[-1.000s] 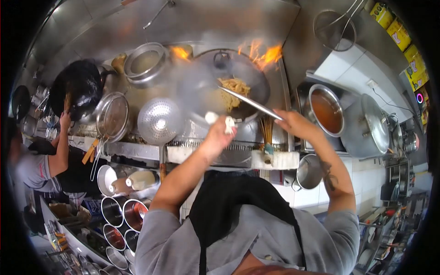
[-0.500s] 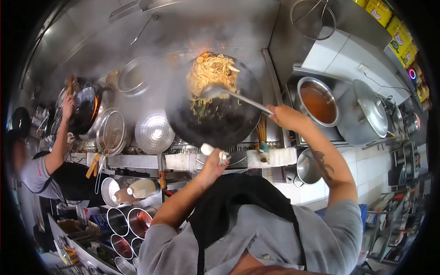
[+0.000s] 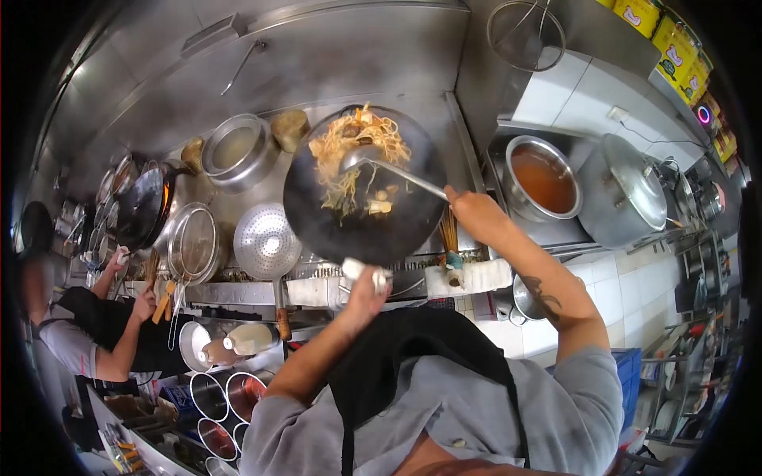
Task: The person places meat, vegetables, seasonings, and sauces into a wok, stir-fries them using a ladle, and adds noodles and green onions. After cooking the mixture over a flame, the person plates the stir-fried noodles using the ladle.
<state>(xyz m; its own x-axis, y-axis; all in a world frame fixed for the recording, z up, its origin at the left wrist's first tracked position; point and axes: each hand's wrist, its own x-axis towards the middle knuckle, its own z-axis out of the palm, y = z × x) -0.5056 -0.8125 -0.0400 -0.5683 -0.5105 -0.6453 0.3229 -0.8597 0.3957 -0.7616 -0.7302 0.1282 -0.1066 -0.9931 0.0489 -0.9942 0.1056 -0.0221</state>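
A dark wok [image 3: 397, 230] is tilted above the stove, with noodles [image 3: 381, 136] and other food pieces on its far side. My left hand [image 3: 367, 293] is closed round a white cloth [image 3: 357, 270] at the wok's near edge; the cloth hides the wok's handle. In my right hand [image 3: 476, 214] is the handle of a metal ladle [image 3: 413, 178], which reaches left across the wok. The ladle's bowl rests at the noodles. Just below my right hand stands a bamboo brush [image 3: 449, 238].
To the left are a perforated strainer [image 3: 267, 236], a metal pot [image 3: 238, 151] and a co-worker's arm [image 3: 119, 353] near another wok [image 3: 143, 208]. A pot of reddish-brown liquid [image 3: 544, 181] and a lidded pot [image 3: 623, 190] stand right. Folded towels [image 3: 488, 275] line the front edge.
The wok has tipped from flat over the flames to a tilt, and the noodles have been tossed and landed on its far side. The flames are gone. The co-worker's raised hand has come down.
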